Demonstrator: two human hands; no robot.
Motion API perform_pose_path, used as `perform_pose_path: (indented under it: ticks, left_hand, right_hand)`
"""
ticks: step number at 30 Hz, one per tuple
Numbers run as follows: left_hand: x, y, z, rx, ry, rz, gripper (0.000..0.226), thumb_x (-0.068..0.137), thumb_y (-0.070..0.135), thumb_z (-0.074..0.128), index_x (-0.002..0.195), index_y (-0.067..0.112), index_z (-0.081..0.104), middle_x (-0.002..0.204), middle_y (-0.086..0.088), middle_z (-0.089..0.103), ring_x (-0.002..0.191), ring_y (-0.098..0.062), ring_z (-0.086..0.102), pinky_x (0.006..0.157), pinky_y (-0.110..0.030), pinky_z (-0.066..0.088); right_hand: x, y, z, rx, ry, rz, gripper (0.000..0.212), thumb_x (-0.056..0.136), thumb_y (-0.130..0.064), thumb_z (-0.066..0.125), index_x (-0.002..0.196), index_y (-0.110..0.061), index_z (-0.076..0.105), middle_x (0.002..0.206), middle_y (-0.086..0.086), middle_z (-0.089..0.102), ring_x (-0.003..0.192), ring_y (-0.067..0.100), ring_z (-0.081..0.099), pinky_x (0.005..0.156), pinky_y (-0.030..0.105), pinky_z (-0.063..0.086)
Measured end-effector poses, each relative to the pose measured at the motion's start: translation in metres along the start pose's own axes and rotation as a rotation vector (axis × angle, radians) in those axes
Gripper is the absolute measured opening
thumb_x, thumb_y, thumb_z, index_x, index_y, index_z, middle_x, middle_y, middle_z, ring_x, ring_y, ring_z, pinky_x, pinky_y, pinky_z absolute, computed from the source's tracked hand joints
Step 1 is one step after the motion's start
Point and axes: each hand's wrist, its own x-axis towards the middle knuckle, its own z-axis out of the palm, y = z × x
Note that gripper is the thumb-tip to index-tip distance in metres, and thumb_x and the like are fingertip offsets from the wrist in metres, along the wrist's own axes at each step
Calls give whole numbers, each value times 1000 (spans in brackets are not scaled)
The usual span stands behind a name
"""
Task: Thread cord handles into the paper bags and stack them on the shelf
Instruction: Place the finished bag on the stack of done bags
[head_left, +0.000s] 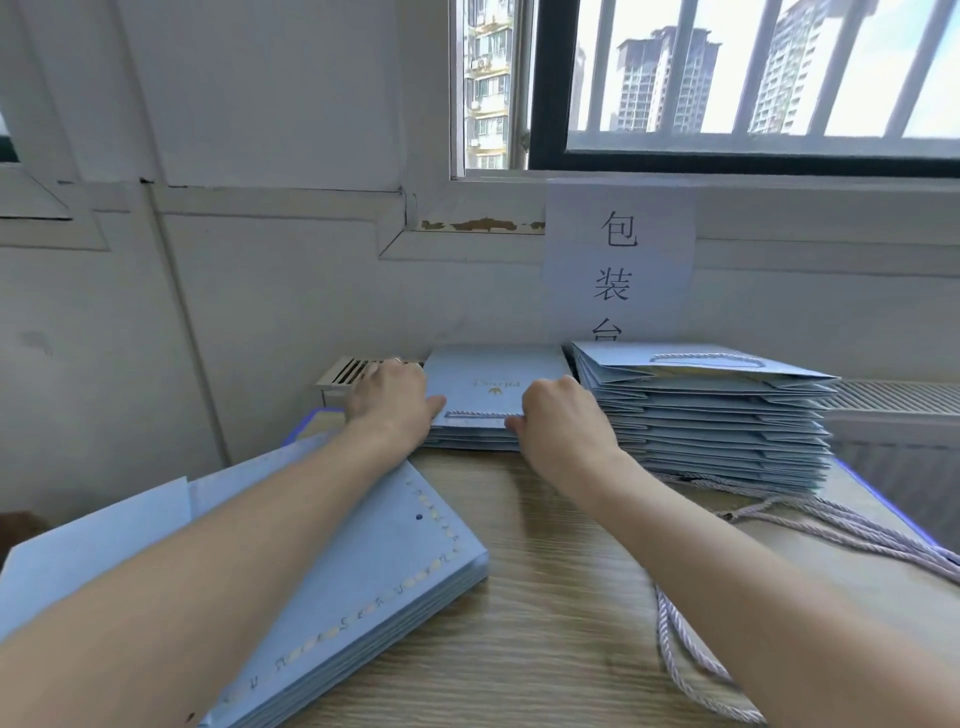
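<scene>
Progress partial: threaded bag (493, 387), cord handle (478, 414) fitted, atop low far stack (467, 442); right grip (561, 415) grasping near edge, left grip (395, 400) cannot tell. Tall finished stack (717, 410) far right. Remaining: unthreaded bags (363, 571) near left, loose cords (831, 525) right.

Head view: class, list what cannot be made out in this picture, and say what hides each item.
All in the head view:
- Fingertips of left hand and right hand: behind the hands' backs; grip on the top bag unclear.
- Gold print on that bag: too small.
- Sign: lowest character hidden by the tall stack.
- Loose cords: cut off by the right edge, partly under the forearm.
</scene>
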Motion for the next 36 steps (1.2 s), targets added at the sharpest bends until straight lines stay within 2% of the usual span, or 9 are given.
perform_pose_path:
  ticks: [7, 12, 16, 20, 23, 25, 30, 34, 36]
  left_hand:
    - [-4, 3, 2, -230, -104, 15, 56, 80, 59, 72, 54, 10, 62, 64, -7, 59, 80, -26, 57, 69, -34, 52]
    - [-5, 9, 4, -103, -166, 43, 50, 80, 56, 74, 66, 12, 53, 90, -10, 61, 89, -28, 61, 66, -29, 40]
    - [-3, 18, 0, 8, -190, 62, 46, 82, 55, 72, 85, 13, 54, 108, -11, 63, 102, -30, 61, 73, -30, 41]
    - [3, 1, -12, -106, -322, 74, 37, 85, 52, 71, 81, 16, 64, 99, -7, 67, 93, -23, 62, 70, -27, 43]
    - [2, -15, -13, -216, -350, 96, 27, 88, 40, 71, 91, 14, 73, 96, -2, 70, 90, -18, 63, 74, -27, 46]
    - [0, -17, -9, -236, -305, 104, 23, 87, 36, 73, 93, 13, 75, 96, -3, 71, 93, -17, 64, 81, -30, 51]
    - [-1, -13, -9, -183, -286, 141, 23, 87, 35, 74, 94, 13, 73, 100, -4, 69, 101, -18, 60, 89, -31, 50]
    - [-3, -1, -17, -21, -333, 169, 25, 95, 34, 63, 99, 11, 70, 106, -9, 66, 104, -24, 58, 87, -32, 49]
    - [-4, 9, -18, 67, -326, 163, 32, 98, 37, 57, 85, 8, 63, 104, -13, 61, 99, -28, 58, 79, -32, 47]
  right_hand:
    - [5, -1, 0, 87, 43, 89, 49, 99, -39, 58, 65, -14, 33, 81, 6, 41, 84, 33, 51, 66, 32, 38]
    - [8, -8, 13, -22, 53, 83, 23, 98, -32, 62, 97, -10, 57, 98, 11, 53, 109, 30, 54, 69, 34, 43]
    - [8, -15, 19, -122, 46, 86, 17, 97, -17, 63, 112, -9, 60, 110, 10, 57, 115, 30, 51, 70, 34, 41]
    - [6, -15, 10, -96, 22, 99, 6, 95, -9, 62, 94, -7, 56, 97, 10, 52, 117, 35, 51, 68, 36, 44]
    - [1, -10, 3, -111, -5, 98, 34, 86, 13, 54, 68, -8, 34, 76, 7, 40, 112, 37, 54, 65, 35, 45]
    - [-4, -10, 5, -133, 4, 96, 36, 82, 18, 53, 67, -9, 36, 72, 8, 38, 111, 36, 56, 65, 34, 46]
    - [-11, -13, 22, -247, 33, 72, 31, 86, 14, 53, 111, -3, 60, 112, 17, 60, 121, 35, 49, 71, 29, 42]
    - [-8, -13, 20, -233, 38, 69, 30, 88, 11, 52, 113, -4, 60, 113, 17, 60, 120, 35, 48, 69, 30, 42]
    - [-4, -15, 17, -198, 42, 88, 22, 94, 0, 54, 114, -5, 60, 113, 14, 60, 120, 35, 49, 67, 33, 43]
